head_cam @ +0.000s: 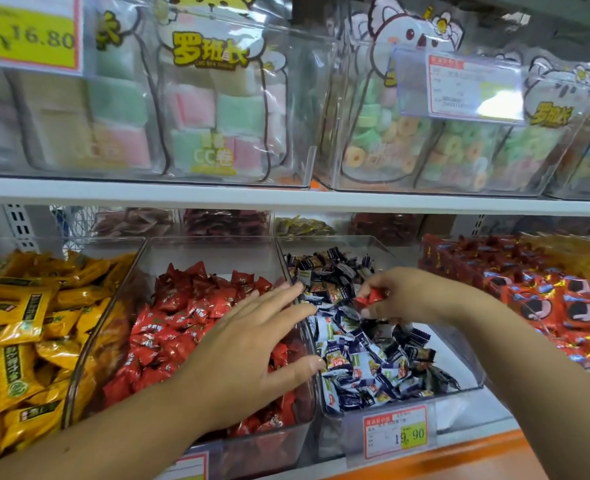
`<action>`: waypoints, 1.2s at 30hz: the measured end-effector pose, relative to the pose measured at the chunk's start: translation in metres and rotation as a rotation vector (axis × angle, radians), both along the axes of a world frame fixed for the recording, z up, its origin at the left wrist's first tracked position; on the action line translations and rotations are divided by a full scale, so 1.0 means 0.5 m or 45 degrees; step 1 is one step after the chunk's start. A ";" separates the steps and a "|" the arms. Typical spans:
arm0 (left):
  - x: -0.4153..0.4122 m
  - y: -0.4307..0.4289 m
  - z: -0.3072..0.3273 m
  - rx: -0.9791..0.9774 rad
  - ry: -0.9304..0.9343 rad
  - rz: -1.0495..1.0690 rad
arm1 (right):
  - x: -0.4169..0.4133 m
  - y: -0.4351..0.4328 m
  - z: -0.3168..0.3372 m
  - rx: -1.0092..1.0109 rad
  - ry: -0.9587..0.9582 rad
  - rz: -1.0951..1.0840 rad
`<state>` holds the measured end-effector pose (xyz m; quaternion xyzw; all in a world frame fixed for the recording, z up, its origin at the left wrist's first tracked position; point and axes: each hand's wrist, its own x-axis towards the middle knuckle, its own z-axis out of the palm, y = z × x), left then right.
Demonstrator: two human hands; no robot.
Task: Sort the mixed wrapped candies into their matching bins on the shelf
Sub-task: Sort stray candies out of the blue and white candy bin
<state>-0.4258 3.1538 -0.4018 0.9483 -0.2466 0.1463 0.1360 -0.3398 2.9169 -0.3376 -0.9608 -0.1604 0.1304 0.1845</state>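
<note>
**Hidden or unclear.** Your right hand, at 2 o'clock from centre, pinches a small red foil-wrapped candy between thumb and curled fingers. Those fingers cover its right part, and its print is too small to read. Your left hand, near centre, lies palm down with its fingers straight and spread wide, holding nothing. It hides part of the heap of red wrapped candies and the wall they share with the neighbouring bin. Both forearms are cut off by the frame edges at 5 and 7 o'clock. The bins at the back of the shelf, at 12 o'clock, are dim, and their contents are hard to make out.

**Orientation and place.** The held candy's long axis runs roughly 9 to 3 o'clock, with its free end toward 9 o'clock, facing your left fingertips. It hangs above the clear plastic bin of dark blue-and-white wrapped candies, just right of the clear plastic bin of red candies. Yellow wrapped packets fill the bin at 9 o'clock. A red-and-yellow price label sits at 5 o'clock.
</note>
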 end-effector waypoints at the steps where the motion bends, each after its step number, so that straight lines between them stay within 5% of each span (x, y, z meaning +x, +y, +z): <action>1: 0.001 0.000 -0.001 0.013 -0.016 0.005 | -0.006 0.008 0.013 -0.002 -0.047 0.012; 5: 0.001 0.003 -0.001 -0.002 -0.034 0.007 | -0.007 0.094 0.029 0.412 -0.340 0.045; 7: -0.002 0.002 -0.002 -0.030 -0.017 0.013 | -0.004 0.146 0.022 0.673 -0.243 0.151; 10: -0.004 0.002 -0.001 -0.053 0.001 0.010 | 0.014 0.159 0.010 0.729 -0.128 0.195; 13: -0.002 0.004 0.002 -0.046 0.020 -0.014 | 0.010 0.081 0.031 0.199 -0.170 0.169; 16: -0.001 0.004 0.002 -0.027 0.017 -0.009 | -0.025 0.040 0.011 -0.435 0.326 0.335; 20: 0.001 0.002 -0.002 -0.094 0.028 -0.013 | -0.044 0.071 -0.089 -0.655 0.273 0.366; 27: 0.003 0.000 -0.005 -0.081 0.023 0.018 | 0.021 0.047 -0.138 -0.389 -0.310 0.190; 36: -0.002 -0.002 -0.003 -0.125 0.056 0.025 | 0.047 -0.011 -0.056 0.816 -0.153 -0.500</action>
